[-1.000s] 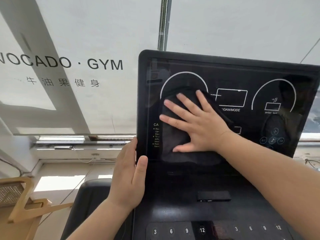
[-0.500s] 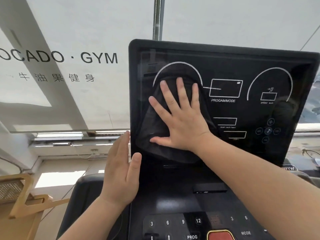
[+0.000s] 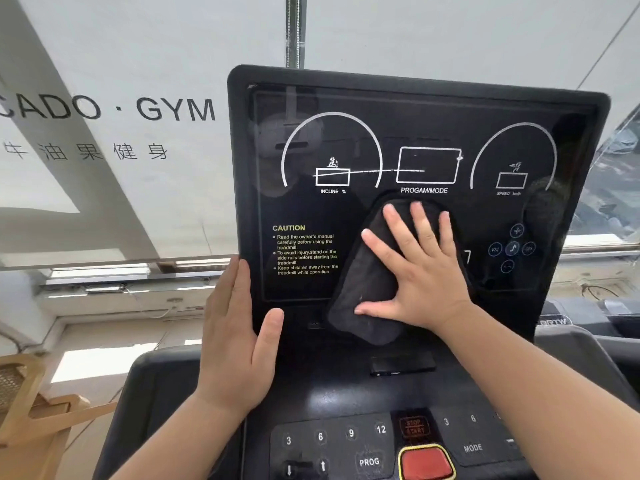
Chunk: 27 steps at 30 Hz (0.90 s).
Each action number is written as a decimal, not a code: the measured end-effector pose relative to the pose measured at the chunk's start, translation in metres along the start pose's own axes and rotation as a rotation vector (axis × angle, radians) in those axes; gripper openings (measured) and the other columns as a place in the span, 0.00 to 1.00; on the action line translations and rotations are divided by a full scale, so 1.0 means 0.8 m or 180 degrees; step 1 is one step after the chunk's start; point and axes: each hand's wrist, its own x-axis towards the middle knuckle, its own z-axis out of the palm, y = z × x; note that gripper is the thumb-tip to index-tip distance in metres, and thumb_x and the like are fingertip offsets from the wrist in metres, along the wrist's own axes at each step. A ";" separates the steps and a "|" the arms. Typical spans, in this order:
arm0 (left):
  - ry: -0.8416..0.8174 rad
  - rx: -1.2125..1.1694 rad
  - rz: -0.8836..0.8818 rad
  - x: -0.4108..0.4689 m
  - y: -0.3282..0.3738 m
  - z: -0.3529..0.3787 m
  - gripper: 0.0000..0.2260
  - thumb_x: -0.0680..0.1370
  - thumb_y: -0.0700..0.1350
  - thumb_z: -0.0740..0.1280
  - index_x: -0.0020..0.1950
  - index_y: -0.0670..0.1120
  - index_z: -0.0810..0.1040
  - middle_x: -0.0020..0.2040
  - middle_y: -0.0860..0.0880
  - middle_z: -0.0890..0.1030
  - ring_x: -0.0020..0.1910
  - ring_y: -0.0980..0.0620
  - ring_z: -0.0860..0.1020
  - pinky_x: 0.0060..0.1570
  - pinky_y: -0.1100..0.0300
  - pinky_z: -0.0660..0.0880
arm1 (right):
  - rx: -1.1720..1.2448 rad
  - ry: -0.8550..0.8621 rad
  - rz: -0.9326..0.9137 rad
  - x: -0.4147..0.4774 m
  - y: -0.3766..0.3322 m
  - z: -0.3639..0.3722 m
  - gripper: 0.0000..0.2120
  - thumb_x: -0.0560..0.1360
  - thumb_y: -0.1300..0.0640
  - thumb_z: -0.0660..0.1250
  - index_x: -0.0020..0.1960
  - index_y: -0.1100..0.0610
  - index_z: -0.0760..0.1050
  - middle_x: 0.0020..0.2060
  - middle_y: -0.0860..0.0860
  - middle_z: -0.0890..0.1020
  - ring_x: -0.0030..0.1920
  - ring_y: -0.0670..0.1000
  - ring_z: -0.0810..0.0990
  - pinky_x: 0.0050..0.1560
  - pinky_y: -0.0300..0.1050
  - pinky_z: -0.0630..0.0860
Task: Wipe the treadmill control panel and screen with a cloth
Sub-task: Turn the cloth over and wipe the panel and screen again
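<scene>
The treadmill's black screen (image 3: 408,133) stands upright ahead, with white gauge arcs and a caution text at its lower left. A dark cloth (image 3: 367,289) lies flat against the screen's lower middle, below the PROGAM/MODE box. My right hand (image 3: 419,268) presses on the cloth with fingers spread. My left hand (image 3: 235,341) clasps the screen's lower left edge, thumb on the front face. Below sits the control panel (image 3: 346,438) with number keys and a red stop button (image 3: 426,462).
Behind the screen is a white wall banner (image 3: 138,109) with "GYM" lettering and a window frame. A wooden chair (image 3: 31,403) stands at the lower left. A small black slot (image 3: 401,365) sits between screen and keypad.
My right hand has slid the cloth from the left gauge area down and right to the screen's lower middle. The left gauge and caution text are now uncovered. My left hand keeps its hold.
</scene>
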 end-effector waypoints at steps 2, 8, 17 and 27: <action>-0.0015 0.0002 -0.0022 -0.001 0.002 0.000 0.38 0.81 0.68 0.45 0.81 0.42 0.56 0.81 0.49 0.57 0.81 0.53 0.53 0.77 0.66 0.45 | 0.0066 -0.0032 0.0363 0.016 -0.007 -0.008 0.58 0.61 0.17 0.64 0.82 0.45 0.54 0.83 0.53 0.50 0.82 0.67 0.50 0.77 0.75 0.43; -0.0088 0.0012 -0.0071 0.002 0.007 -0.008 0.38 0.80 0.67 0.49 0.81 0.43 0.57 0.80 0.51 0.57 0.79 0.58 0.52 0.75 0.71 0.42 | 0.0008 -0.0076 0.0838 0.144 -0.001 -0.057 0.58 0.64 0.16 0.56 0.84 0.46 0.48 0.84 0.59 0.48 0.82 0.69 0.44 0.76 0.78 0.43; -0.0010 0.0029 -0.0349 0.000 0.024 -0.003 0.38 0.78 0.66 0.49 0.82 0.44 0.56 0.82 0.47 0.57 0.79 0.58 0.50 0.77 0.63 0.45 | -0.0024 -0.0172 0.0053 0.103 -0.068 -0.035 0.55 0.68 0.18 0.57 0.84 0.49 0.51 0.84 0.58 0.50 0.82 0.68 0.46 0.77 0.76 0.43; 0.0027 0.1173 0.0066 -0.009 0.089 0.063 0.35 0.76 0.64 0.59 0.78 0.47 0.64 0.80 0.45 0.61 0.80 0.40 0.58 0.74 0.33 0.59 | 0.0034 -0.0128 -0.0597 -0.018 0.011 0.005 0.48 0.71 0.23 0.62 0.84 0.42 0.52 0.84 0.51 0.50 0.83 0.61 0.47 0.79 0.71 0.45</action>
